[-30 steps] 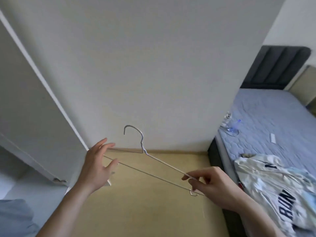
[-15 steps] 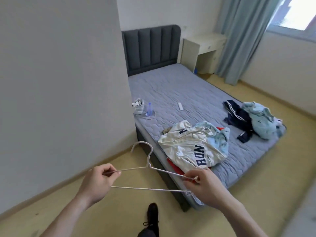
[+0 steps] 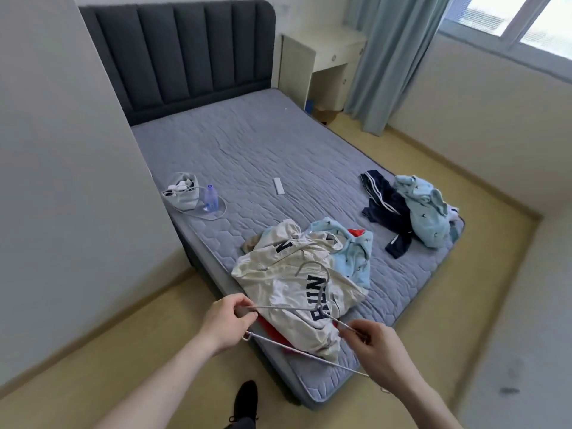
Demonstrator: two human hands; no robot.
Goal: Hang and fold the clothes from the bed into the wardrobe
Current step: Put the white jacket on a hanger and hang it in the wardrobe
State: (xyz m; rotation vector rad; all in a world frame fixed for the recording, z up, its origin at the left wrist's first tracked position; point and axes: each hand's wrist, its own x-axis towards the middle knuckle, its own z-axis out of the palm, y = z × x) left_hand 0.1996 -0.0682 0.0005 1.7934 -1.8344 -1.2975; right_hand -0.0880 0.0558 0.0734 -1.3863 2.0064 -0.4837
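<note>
Bed beyond hanger between hands

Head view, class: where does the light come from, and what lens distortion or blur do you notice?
Head view: daylight enters from the bright, overexposed window at upper right; the wide-angle lens bows the grey mattress edges and walls; the thin white wire hanger and both hands, left and right, look slightly soft.

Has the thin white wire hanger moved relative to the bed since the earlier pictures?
Yes. The thin white wire hanger, previously over bare floor beside the grey mattress, now hangs over its near corner, above the cream printed shirt.
</note>
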